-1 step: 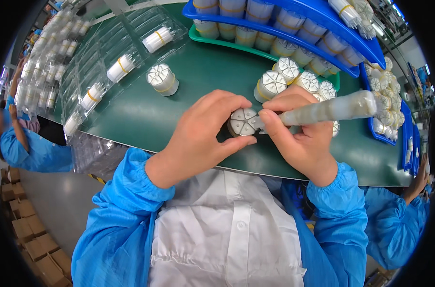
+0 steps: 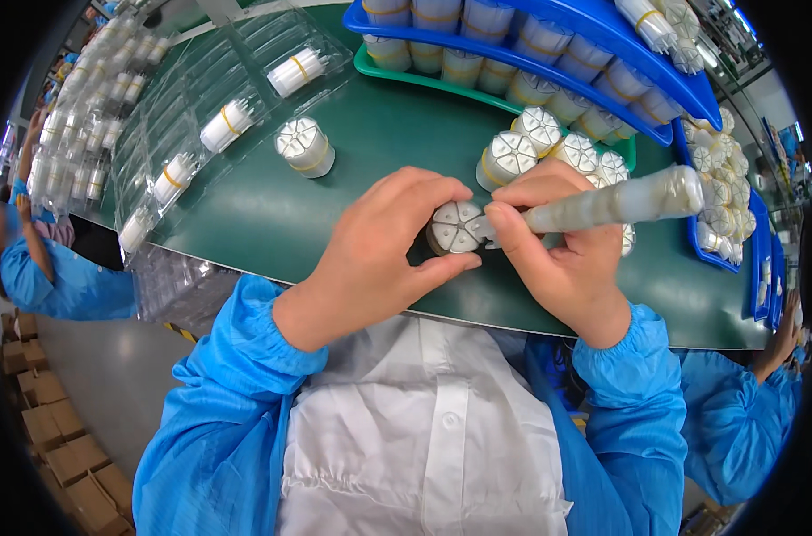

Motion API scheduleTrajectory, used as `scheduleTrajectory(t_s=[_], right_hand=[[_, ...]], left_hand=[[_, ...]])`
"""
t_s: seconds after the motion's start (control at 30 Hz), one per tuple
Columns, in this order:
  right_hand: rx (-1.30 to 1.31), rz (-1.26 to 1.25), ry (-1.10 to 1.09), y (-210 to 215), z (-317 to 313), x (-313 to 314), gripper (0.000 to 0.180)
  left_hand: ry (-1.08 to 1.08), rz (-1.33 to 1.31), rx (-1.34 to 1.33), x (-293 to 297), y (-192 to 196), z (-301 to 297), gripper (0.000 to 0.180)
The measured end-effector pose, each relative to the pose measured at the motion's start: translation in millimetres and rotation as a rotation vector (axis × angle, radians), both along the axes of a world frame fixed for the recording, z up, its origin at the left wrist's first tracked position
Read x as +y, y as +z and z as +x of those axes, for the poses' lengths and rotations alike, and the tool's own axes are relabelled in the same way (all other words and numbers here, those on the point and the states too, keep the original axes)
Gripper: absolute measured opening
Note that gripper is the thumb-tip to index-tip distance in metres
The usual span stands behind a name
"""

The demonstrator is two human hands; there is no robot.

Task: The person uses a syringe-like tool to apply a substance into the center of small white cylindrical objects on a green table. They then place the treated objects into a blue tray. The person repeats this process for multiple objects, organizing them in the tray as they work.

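My left hand (image 2: 383,250) curls its thumb and fingers round a white cylindrical bundle (image 2: 457,226) that stands upright on the green table. Its round top is made of several wedge-shaped segments with small marks on them. My right hand (image 2: 562,246) pinches a thick-handled tool (image 2: 616,204), whose handle is whitish, translucent and tape-wrapped. The tool's narrow end meets the right side of the bundle's top; my fingers partly hide that tip. Just beyond my right hand stand several similar bundles (image 2: 512,154) with yellow bands. A single banded bundle (image 2: 304,147) stands left of my left hand.
The green tabletop (image 2: 379,125) ends at an edge close to my body. A clear plastic tray (image 2: 155,116) with white bundles lies at left. Blue bins (image 2: 513,55) full of bundles are stacked at the back, and another blue bin (image 2: 723,255) stands right. Co-workers' blue sleeves (image 2: 66,281) show at both sides.
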State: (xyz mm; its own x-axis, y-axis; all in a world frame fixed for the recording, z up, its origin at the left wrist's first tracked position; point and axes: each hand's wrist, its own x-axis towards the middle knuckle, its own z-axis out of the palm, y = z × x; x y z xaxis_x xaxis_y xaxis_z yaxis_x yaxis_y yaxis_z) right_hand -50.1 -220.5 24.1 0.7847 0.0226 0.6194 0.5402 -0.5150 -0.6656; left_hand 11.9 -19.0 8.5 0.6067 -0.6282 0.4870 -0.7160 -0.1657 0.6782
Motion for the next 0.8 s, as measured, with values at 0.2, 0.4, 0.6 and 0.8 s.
scheduleTrajectory(t_s=[0.2, 0.4, 0.6, 0.8], right_hand=[[0.04, 0.002, 0.023, 1.9, -1.9, 0.8, 0.01], [-0.132, -0.008, -0.016, 3.1, 3.8, -4.0, 0.011], [0.014, -0.006, 0.003, 0.2, -0.7, 0.7, 0.011], [-0.097, 0.01, 0.031, -0.9, 2.4, -2.9, 0.011]], left_hand=[[0.029, 0.008, -0.007, -1.4, -1.4, -2.1, 0.056], [-0.027, -0.037, 0.016, 0.9, -0.4, -2.3, 0.057], [-0.052, -0.014, -0.083, -0.4, -2.6, 1.6, 0.055], [-0.013, -0.004, -0.102, -0.6, -6.1, -0.3, 0.061]])
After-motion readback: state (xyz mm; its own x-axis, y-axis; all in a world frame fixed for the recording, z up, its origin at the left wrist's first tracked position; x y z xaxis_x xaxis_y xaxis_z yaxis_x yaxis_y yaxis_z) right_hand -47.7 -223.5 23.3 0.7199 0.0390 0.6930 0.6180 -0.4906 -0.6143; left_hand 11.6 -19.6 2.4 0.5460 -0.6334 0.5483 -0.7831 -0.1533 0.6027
